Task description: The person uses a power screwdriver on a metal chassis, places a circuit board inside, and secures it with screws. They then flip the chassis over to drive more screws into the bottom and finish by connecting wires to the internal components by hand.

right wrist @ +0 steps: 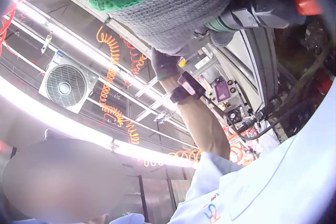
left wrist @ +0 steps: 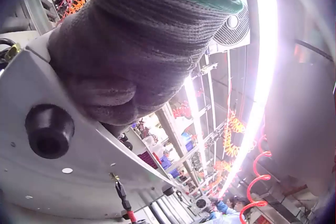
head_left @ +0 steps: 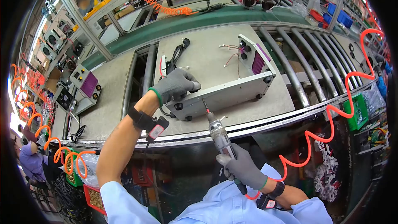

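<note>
A grey sheet-metal casing (head_left: pixel 224 97) is tipped on its side, its underside with black rubber feet (left wrist: pixel 50 131) facing me. My gloved left hand (head_left: pixel 176 86) grips its upper edge near the left end, fingers curled over the rim. In my gloved right hand (head_left: pixel 244 168) is an air screwdriver (head_left: pixel 222 137), held by its body and pointed away from me. The driver's bit (head_left: pixel 205 105) reaches up to the underside panel; a brass-coloured screw (left wrist: pixel 114 176) shows at its tip in the left wrist view. A purple-grilled end panel (head_left: pixel 259 60) with loose wires stands at the casing's right end.
The casing lies on a pale board (head_left: pixel 199 49) over a roller conveyor (head_left: pixel 306 66). A second purple-fronted unit (head_left: pixel 87 85) stands to the left. An orange coiled air hose (head_left: pixel 329 112) runs down the right side. Green bin (head_left: pixel 356 114) stands at right, red bin (head_left: pixel 94 199) at lower left.
</note>
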`<state>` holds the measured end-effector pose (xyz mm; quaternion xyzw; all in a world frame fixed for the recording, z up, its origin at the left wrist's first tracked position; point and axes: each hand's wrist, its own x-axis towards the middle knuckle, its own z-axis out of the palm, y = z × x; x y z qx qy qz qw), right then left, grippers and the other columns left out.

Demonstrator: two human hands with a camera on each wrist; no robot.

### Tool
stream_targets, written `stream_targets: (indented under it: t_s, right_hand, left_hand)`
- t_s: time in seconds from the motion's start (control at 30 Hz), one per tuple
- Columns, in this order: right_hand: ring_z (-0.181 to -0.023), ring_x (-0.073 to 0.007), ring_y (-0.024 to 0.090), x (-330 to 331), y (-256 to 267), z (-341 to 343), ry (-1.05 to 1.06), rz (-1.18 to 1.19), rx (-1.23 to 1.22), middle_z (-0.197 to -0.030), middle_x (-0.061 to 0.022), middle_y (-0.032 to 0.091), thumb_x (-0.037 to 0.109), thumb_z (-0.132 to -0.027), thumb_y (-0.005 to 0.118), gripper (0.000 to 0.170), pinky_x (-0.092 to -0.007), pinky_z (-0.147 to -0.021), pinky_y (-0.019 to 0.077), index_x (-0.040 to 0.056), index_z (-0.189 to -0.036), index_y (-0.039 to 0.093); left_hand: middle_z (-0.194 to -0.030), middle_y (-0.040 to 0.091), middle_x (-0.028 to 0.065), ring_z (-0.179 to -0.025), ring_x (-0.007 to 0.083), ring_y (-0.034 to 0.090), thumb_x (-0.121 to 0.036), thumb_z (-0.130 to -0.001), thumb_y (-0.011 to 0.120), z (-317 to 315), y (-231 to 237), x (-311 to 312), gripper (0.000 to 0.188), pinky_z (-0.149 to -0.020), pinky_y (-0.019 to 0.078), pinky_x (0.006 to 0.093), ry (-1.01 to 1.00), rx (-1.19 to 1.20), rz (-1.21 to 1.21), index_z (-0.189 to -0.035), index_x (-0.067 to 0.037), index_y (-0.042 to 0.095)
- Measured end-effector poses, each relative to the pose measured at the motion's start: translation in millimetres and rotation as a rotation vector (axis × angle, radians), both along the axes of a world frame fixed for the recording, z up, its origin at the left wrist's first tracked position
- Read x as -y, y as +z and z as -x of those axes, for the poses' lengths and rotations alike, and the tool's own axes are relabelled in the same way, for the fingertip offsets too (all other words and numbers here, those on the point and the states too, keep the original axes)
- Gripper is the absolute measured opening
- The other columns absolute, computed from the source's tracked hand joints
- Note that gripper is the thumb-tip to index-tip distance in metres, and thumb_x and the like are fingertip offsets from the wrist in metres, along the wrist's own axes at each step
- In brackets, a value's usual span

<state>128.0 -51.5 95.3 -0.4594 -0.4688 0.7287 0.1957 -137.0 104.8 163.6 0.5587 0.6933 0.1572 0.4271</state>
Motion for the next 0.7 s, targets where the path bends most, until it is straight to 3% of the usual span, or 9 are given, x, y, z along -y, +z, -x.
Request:
stream_targets:
  t_s: [0.17,0.3,0.4,0.6,0.7]
  right_hand:
    - [-0.054,-0.0067,0.056,1,0,4,-0.012,0.042,-0.038,-0.073,-0.0012,0.056,0.031,-0.093,0.066,0.033,-0.0246,-0.047,0.0475,0.0044,-0.107,0.055]
    - [-0.054,-0.0063,0.055,8,-9,13,-0.059,0.145,-0.112,-0.077,-0.001,0.055,0.032,-0.095,0.066,0.032,-0.024,-0.045,0.0466,0.0051,-0.107,0.055]
    - [-0.051,-0.0116,0.054,13,-13,17,-0.068,0.192,-0.229,-0.085,-0.0048,0.054,0.028,-0.097,0.06,0.032,-0.027,-0.043,0.0428,0.0041,-0.116,0.05]
    - [-0.052,-0.0125,0.054,19,-16,28,-0.115,0.214,-0.256,-0.089,-0.0056,0.055,0.028,-0.099,0.057,0.037,-0.0274,-0.042,0.0421,0.0036,-0.125,0.048]
    - [-0.055,-0.0085,0.055,21,-9,31,-0.163,0.228,-0.249,-0.086,-0.0036,0.055,0.032,-0.097,0.062,0.028,-0.0253,-0.044,0.0448,0.0064,-0.105,0.053]
  left_hand:
    - [-0.063,0.057,-0.0014,-0.052,0.0071,0.048,-0.031,-0.087,0.076,2,-2,-10,0.031,-0.046,0.0361,0.0271,-0.127,-0.02,0.046,-0.1,-0.002,0.077]
    - [-0.065,0.059,-0.0009,-0.051,0.0065,0.047,-0.028,-0.086,0.077,-6,9,-7,0.028,-0.045,0.0356,0.027,-0.123,-0.027,0.096,-0.098,-0.002,0.077]
    - [-0.066,0.06,-0.0009,-0.051,0.0062,0.046,-0.026,-0.086,0.077,-5,4,-10,0.026,-0.045,0.0359,0.0268,-0.118,-0.009,0.097,-0.099,-0.003,0.077]
    - [-0.071,0.064,-0.0014,-0.056,0.0066,0.049,-0.027,-0.088,0.077,-8,-6,-15,0.026,-0.049,0.0385,0.0256,-0.151,-0.063,0.044,-0.1,-0.004,0.078]
    - [-0.072,0.065,-0.0007,-0.058,0.0084,0.051,-0.026,-0.087,0.076,-7,-6,-18,0.025,-0.05,0.0404,0.0266,-0.233,-0.098,0.001,-0.099,-0.004,0.078]
